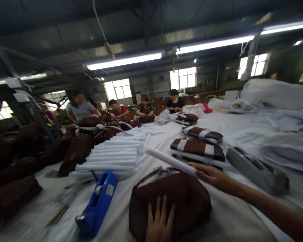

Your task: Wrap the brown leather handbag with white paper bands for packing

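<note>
Your left hand point(159, 220) lies flat on the front of the brown bag point(189, 205), fingers spread and gripping nothing, while your right hand point(214, 176) grasps the near end of a white roll point(173, 163) between thumb and fingers. That roll slants away to your left over the bag's upper edge, its far end pointing toward the pile of white rolls point(113, 153); you cannot tell from here whether it touches the bag. The bag sits right in front of you on the pale worktop point(233, 222), with its strap and metal fittings point(164, 172) along the top. Just to its left you have a blue tape dispenser point(98, 205), tilted in your view, and beyond that the rolls are stacked side by side, next to a heap of brown bags point(77, 151). Past your right hand lie flat brown pieces with white bands point(195, 148), one behind another, and to their right stands a grey dispenser point(257, 169). Clear plastic and white sheeting point(282, 134) spread over the right side, partly blurred. Across from you, several co-workers point(176, 102) sit or stand at the far side, among them one in a red top point(122, 110).
</note>
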### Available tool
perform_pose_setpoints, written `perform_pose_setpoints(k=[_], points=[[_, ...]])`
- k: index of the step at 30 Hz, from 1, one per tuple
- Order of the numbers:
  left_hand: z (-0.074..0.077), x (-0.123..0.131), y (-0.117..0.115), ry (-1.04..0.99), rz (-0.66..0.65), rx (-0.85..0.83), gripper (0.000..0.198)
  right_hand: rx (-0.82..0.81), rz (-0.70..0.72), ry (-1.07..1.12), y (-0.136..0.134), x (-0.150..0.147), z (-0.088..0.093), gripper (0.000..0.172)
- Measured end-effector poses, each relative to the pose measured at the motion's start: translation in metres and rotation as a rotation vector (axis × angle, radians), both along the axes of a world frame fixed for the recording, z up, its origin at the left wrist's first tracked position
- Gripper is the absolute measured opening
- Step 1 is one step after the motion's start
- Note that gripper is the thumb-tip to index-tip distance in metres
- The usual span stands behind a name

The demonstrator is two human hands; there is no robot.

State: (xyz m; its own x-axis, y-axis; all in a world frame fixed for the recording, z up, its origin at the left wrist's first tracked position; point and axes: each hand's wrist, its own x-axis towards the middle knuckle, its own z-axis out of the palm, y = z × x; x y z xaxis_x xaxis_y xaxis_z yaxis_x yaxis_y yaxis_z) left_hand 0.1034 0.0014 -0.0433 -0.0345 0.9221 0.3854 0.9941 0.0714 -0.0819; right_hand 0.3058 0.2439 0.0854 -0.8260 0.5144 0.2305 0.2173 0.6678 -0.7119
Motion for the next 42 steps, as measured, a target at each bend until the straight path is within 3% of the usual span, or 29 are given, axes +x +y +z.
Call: perform_pose_setpoints(k=[3,5,7,10,13,18,22,25,29,32,34,37,39,42], points=[[0.024,0.000,-0.002,0.093,-0.018,-0.179,0.073,-0.081,-0.075,-0.057,-0.021,0.055,-0.002,0.065],[0.043,-0.002,0.001,0.096,-0.042,-0.308,0.069,-0.072,-0.082,-0.069,-0.034,0.085,-0.010,0.055],[0.060,-0.005,0.005,0.096,-0.062,-0.413,0.067,-0.037,-0.003,-0.096,-0.049,0.105,-0.023,0.043],[0.077,-0.007,0.007,0.086,-0.116,-0.464,0.069,0.086,0.115,-0.088,-0.074,0.113,-0.051,0.032],[0.083,-0.007,0.007,0.080,-0.122,-0.466,0.066,0.341,0.057,0.009,-0.098,0.093,-0.079,0.026],[0.084,-0.006,0.006,0.055,-0.117,-0.473,0.061,0.702,-0.172,0.206,-0.127,0.035,-0.110,0.022],[0.078,-0.006,0.001,0.031,-0.106,-0.430,0.062,0.826,-0.235,0.321,-0.135,0.001,-0.125,0.014],[0.068,-0.005,-0.004,0.032,-0.120,-0.378,0.074,0.853,-0.233,0.363,-0.133,-0.011,-0.133,0.016],[0.048,0.000,-0.011,0.069,-0.069,-0.257,0.078,0.824,-0.158,0.398,-0.130,-0.006,-0.136,0.024],[0.033,0.006,-0.016,0.079,-0.040,-0.166,0.078,0.802,-0.044,0.408,-0.130,0.012,-0.127,0.029],[0.027,0.010,-0.018,0.067,-0.030,-0.140,0.079,0.795,-0.062,0.352,-0.126,0.025,-0.119,0.040],[0.026,0.012,-0.017,0.030,-0.020,-0.144,0.080,0.783,-0.150,0.155,-0.110,0.031,-0.112,0.053],[0.029,0.011,-0.016,0.022,-0.026,-0.154,0.081,0.770,-0.162,0.077,-0.099,0.027,-0.114,0.051],[0.029,0.012,-0.019,0.080,-0.042,-0.113,0.077,0.754,-0.183,0.129,-0.093,0.023,-0.119,0.043]])
